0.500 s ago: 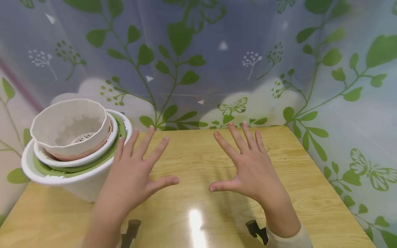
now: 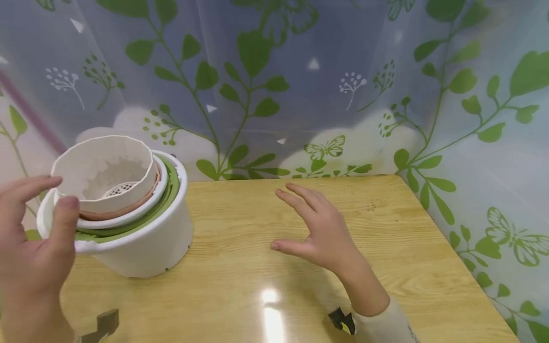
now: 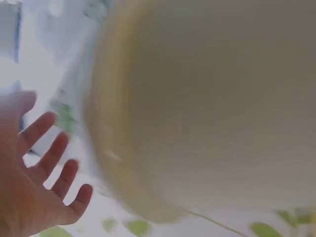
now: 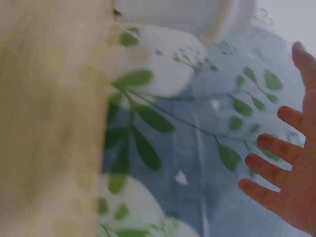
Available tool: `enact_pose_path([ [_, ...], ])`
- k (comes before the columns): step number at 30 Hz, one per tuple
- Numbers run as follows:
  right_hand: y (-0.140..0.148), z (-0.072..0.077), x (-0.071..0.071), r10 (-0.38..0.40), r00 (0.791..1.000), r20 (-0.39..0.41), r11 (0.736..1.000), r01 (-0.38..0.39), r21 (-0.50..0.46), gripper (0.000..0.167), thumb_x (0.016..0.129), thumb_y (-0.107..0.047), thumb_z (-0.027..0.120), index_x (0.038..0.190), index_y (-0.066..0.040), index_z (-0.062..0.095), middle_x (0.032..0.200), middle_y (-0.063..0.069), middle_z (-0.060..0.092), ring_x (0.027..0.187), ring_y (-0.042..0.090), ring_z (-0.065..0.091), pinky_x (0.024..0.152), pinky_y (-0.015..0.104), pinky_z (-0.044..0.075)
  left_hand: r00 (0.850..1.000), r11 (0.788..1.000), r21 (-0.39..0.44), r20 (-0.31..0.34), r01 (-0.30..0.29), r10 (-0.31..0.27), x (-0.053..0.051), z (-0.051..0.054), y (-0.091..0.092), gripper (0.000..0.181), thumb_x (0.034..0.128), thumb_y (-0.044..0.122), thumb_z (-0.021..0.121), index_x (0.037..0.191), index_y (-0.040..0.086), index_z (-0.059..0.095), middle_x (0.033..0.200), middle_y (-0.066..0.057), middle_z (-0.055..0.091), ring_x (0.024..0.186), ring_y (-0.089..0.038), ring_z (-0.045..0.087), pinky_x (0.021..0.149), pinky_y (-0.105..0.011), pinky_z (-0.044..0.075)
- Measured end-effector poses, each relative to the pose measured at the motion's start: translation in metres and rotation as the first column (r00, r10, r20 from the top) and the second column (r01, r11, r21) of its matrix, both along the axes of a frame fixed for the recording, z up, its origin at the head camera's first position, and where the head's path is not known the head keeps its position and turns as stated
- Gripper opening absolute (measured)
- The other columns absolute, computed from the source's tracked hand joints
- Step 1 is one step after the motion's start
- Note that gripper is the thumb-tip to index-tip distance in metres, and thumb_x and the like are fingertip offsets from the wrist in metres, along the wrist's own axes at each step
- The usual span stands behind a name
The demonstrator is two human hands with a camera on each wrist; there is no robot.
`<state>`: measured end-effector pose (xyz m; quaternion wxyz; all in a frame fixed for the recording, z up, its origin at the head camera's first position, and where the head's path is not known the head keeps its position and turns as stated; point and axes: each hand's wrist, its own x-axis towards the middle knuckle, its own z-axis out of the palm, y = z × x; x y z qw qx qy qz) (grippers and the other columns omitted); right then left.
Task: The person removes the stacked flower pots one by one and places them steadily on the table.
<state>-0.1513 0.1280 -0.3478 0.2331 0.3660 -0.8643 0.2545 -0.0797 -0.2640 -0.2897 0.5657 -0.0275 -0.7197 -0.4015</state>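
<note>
A stack of nested flower pots stands at the left of the table. The outermost is a wide white pot [image 2: 147, 252]; inside it sit a green pot [image 2: 169, 202], another white one [image 2: 162, 178], a thin brownish one, and on top a cream pot [image 2: 107, 147] with a scalloped rim and a mesh bottom. My left hand [image 2: 32, 243] is at the stack's left, thumb and fingers spread apart, overlapping its rim in the head view. In the left wrist view its fingers stand apart from the pot's wall [image 3: 222, 108]. Over the middle of the table, my right hand [image 2: 321, 231] hovers with nothing in it.
The wooden table [image 2: 240, 267] extends to the right of the stack. A curtain [image 2: 300, 105] printed with green leaves and butterflies hangs behind it and along the right side. A dark wrist mount [image 2: 342, 321] sits by the right sleeve.
My left hand has swung left from in front of the stack to its left side. My right hand has shifted slightly left, its fingers turned inward. The pots stay put.
</note>
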Motion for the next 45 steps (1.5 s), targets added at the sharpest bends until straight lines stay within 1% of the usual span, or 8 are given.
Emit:
enact_pose_path([
  [5, -0.029, -0.017, -0.004, 0.122, 0.966, 0.226, 0.989, -0.101, -0.104, 0.085, 0.078, -0.059, 0.077, 0.15, -0.031, 0.042, 0.155, -0.007, 0.04, 0.14, 0.019, 0.041, 0.107, 0.052, 0.041, 0.968, 0.961, 0.267, 0.25, -0.067, -0.002, -0.013, -0.019, -0.04, 0.029, 0.0949, 0.017, 0.059, 0.119, 0.003, 0.068, 0.126, 0.009, 0.059, 0.113, -0.012, 0.059, 0.099, -0.021, 0.044],
  [8, -0.049, -0.022, -0.007, 0.178, 0.933, 0.313, 0.98, -0.14, -0.14, 0.085, 0.078, -0.056, 0.078, 0.151, -0.035, 0.04, 0.156, -0.01, 0.038, 0.143, 0.017, 0.037, 0.11, 0.055, 0.037, 0.929, 0.841, 0.536, 0.342, -0.07, -0.141, -0.023, -0.027, -0.052, 0.026, 0.0985, 0.021, 0.058, 0.123, 0.019, 0.067, 0.129, 0.004, 0.053, 0.111, -0.01, 0.057, 0.08, -0.013, 0.05],
  [14, -0.084, -0.024, -0.016, 0.275, 0.893, 0.356, 0.947, -0.188, -0.259, 0.083, 0.078, -0.047, 0.082, 0.149, -0.033, 0.043, 0.154, -0.013, 0.04, 0.142, 0.011, 0.038, 0.112, 0.05, 0.036, 0.923, 0.614, 0.773, 0.103, 0.161, -0.372, -0.04, -0.048, -0.069, 0.024, 0.0996, 0.016, 0.054, 0.119, 0.008, 0.065, 0.125, -0.005, 0.059, 0.107, -0.013, 0.057, 0.081, -0.013, 0.049],
  [18, -0.1, -0.025, -0.017, 0.299, 0.885, 0.357, 0.938, -0.204, -0.282, 0.081, 0.077, -0.045, 0.083, 0.148, -0.034, 0.044, 0.153, -0.015, 0.04, 0.141, 0.008, 0.038, 0.112, 0.048, 0.036, 0.868, 0.508, 0.823, 0.035, 0.256, -0.495, -0.045, -0.054, -0.076, 0.027, 0.0983, 0.008, 0.051, 0.122, 0.006, 0.065, 0.122, -0.004, 0.062, 0.112, -0.014, 0.057, 0.088, -0.013, 0.049],
  [20, -0.104, -0.026, -0.017, 0.3, 0.889, 0.346, 0.939, -0.211, -0.272, 0.082, 0.077, -0.046, 0.083, 0.148, -0.033, 0.044, 0.154, -0.014, 0.04, 0.142, 0.008, 0.037, 0.112, 0.048, 0.036, 0.853, 0.485, 0.832, 0.028, 0.269, -0.521, -0.046, -0.055, -0.077, 0.028, 0.0968, 0.003, 0.052, 0.121, 0.005, 0.067, 0.117, -0.004, 0.065, 0.109, -0.014, 0.059, 0.085, -0.015, 0.051],
  [27, -0.102, -0.025, -0.017, 0.27, 0.916, 0.295, 0.944, -0.192, -0.267, 0.079, 0.079, -0.044, 0.082, 0.148, -0.031, 0.046, 0.155, -0.008, 0.039, 0.143, 0.013, 0.037, 0.112, 0.052, 0.035, 0.799, 0.493, 0.791, 0.009, 0.363, -0.602, -0.05, -0.057, -0.065, 0.025, 0.0953, -0.001, 0.056, 0.115, 0.003, 0.071, 0.113, -0.004, 0.068, 0.107, -0.012, 0.06, 0.083, -0.015, 0.052],
  [36, -0.087, -0.021, -0.025, 0.262, 0.94, 0.22, 0.924, -0.178, -0.339, 0.08, 0.074, -0.035, 0.088, 0.144, -0.027, 0.05, 0.156, -0.004, 0.038, 0.144, 0.017, 0.035, 0.112, 0.053, 0.035, 0.715, 0.566, 0.693, 0.105, 0.446, -0.691, -0.05, -0.064, -0.037, 0.03, 0.1004, 0.004, 0.05, 0.124, 0.011, 0.066, 0.127, 0.0, 0.058, 0.115, -0.009, 0.054, 0.09, -0.012, 0.046],
  [45, -0.07, -0.011, -0.03, 0.264, 0.959, 0.101, 0.911, -0.213, -0.353, 0.067, 0.069, -0.033, 0.091, 0.13, -0.023, 0.064, 0.153, 0.001, 0.044, 0.141, 0.022, 0.04, 0.111, 0.052, 0.036, 0.694, 0.646, 0.612, 0.209, 0.457, -0.689, -0.049, -0.064, -0.004, 0.036, 0.1021, 0.007, 0.048, 0.136, 0.01, 0.057, 0.141, -0.002, 0.048, 0.129, -0.014, 0.045, 0.101, -0.014, 0.039],
])
